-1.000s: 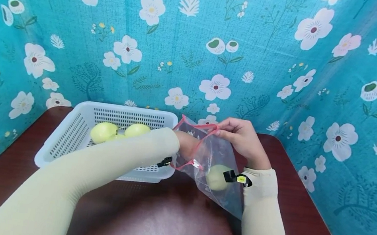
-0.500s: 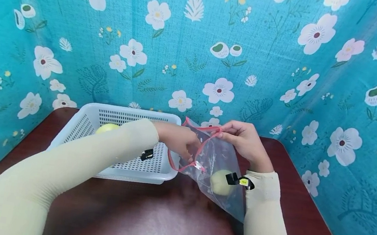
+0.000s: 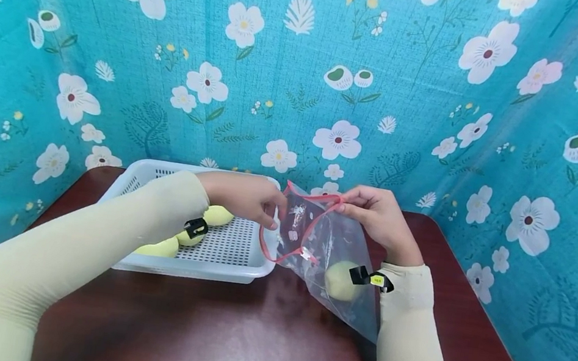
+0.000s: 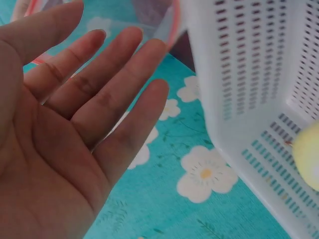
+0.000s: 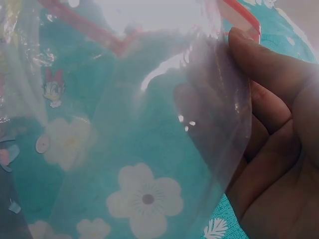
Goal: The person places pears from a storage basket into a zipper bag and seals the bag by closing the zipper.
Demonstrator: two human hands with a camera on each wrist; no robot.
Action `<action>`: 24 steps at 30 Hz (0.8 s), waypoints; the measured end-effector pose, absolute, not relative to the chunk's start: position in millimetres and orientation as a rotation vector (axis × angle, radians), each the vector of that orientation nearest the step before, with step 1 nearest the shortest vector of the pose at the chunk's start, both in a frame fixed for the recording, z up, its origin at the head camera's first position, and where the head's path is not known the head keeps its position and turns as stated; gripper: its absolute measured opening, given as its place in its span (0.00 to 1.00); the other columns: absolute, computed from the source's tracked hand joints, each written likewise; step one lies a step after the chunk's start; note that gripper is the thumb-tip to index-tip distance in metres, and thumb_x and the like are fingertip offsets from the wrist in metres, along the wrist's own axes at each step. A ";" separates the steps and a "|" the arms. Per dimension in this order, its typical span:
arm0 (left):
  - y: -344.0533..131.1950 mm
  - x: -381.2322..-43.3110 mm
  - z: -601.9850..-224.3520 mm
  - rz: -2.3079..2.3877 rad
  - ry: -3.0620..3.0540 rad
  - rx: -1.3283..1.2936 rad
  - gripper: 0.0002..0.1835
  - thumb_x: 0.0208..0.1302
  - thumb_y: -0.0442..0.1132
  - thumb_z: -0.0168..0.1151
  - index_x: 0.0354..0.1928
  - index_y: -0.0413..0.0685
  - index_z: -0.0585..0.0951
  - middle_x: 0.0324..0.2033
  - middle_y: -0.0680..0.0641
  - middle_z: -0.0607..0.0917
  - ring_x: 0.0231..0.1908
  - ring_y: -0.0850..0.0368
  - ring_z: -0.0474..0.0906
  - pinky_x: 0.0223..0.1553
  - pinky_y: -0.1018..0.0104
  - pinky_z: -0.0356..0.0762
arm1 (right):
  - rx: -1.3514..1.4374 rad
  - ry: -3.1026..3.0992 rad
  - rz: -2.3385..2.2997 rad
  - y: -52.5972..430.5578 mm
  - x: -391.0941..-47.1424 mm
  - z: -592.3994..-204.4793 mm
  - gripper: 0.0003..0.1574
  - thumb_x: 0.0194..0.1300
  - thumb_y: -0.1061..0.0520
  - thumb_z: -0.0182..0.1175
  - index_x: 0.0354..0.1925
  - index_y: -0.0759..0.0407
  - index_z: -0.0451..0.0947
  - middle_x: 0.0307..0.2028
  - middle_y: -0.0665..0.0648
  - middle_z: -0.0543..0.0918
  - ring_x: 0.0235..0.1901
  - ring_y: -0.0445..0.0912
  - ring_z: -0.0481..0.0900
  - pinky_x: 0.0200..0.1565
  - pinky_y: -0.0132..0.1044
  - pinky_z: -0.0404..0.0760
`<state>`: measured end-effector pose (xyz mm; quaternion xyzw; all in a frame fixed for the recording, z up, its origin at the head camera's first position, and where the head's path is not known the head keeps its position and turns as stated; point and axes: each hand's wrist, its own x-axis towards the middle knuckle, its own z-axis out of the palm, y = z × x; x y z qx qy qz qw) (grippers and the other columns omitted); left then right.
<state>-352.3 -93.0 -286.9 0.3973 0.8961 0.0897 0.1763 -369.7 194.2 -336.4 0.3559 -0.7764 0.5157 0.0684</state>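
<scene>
A clear zip bag (image 3: 330, 242) with a red-edged mouth stands partly gaping on the right, its zip slider near the front edge. My right hand (image 3: 383, 221) pinches the mouth's upper right edge between thumb and fingers. Through the plastic shows one pale yellow-green pear (image 3: 341, 280) low in the bag. My left hand (image 3: 245, 196) is over the right side of a white plastic basket (image 3: 223, 269), fingertips by the bag's mouth. In the left wrist view the fingers (image 4: 119, 104) are spread and the palm holds nothing. Several pears (image 3: 217, 215) lie in the basket, partly hidden by the left sleeve.
Basket and bag are on a dark red-brown table (image 3: 223, 331). Teal flowered cloth (image 3: 281, 81) hangs behind the table and along its sides. Black wrist cameras (image 3: 196, 228) are strapped over both sleeves.
My left hand has come out of the bag and moved left over the basket, without anything in it. The right hand keeps its pinch on the bag; the pear inside stays low.
</scene>
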 end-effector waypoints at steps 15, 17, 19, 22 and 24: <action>-132.5 -364.1 -303.6 0.201 2.613 0.999 0.08 0.67 0.43 0.62 0.44 0.51 0.83 0.36 0.56 0.83 0.40 0.61 0.78 0.45 0.61 0.76 | 1.050 -2.347 1.537 201.4 -368.1 -336.7 0.06 0.62 0.61 0.67 0.39 0.62 0.85 0.35 0.56 0.87 0.37 0.49 0.82 0.38 0.36 0.81; -138.4 -367.3 -307.9 0.188 2.623 0.948 0.09 0.67 0.43 0.62 0.45 0.50 0.83 0.37 0.55 0.84 0.42 0.60 0.78 0.46 0.59 0.76 | 1.038 -2.352 1.542 201.8 -367.1 -336.4 0.06 0.62 0.61 0.67 0.39 0.62 0.85 0.35 0.56 0.87 0.37 0.50 0.81 0.38 0.37 0.80; -146.1 -372.2 -313.2 0.167 2.635 0.900 0.09 0.67 0.43 0.62 0.46 0.50 0.83 0.38 0.54 0.83 0.42 0.59 0.78 0.46 0.59 0.76 | 1.023 -2.358 1.534 201.6 -366.3 -336.3 0.07 0.62 0.60 0.67 0.39 0.62 0.85 0.34 0.55 0.87 0.37 0.50 0.80 0.36 0.38 0.80; -159.3 -381.4 -322.7 0.152 2.646 0.850 0.12 0.67 0.43 0.62 0.49 0.48 0.83 0.41 0.52 0.84 0.43 0.57 0.79 0.46 0.58 0.76 | 1.014 -2.365 1.525 200.6 -365.8 -336.0 0.07 0.62 0.60 0.67 0.39 0.61 0.85 0.34 0.54 0.87 0.36 0.50 0.79 0.33 0.38 0.79; -167.1 -387.1 -328.2 0.143 2.659 0.818 0.14 0.67 0.42 0.61 0.51 0.46 0.83 0.44 0.50 0.83 0.45 0.56 0.79 0.47 0.57 0.76 | 1.024 -2.363 1.521 199.0 -365.6 -335.4 0.07 0.62 0.61 0.67 0.39 0.62 0.85 0.34 0.54 0.87 0.36 0.50 0.79 0.33 0.38 0.79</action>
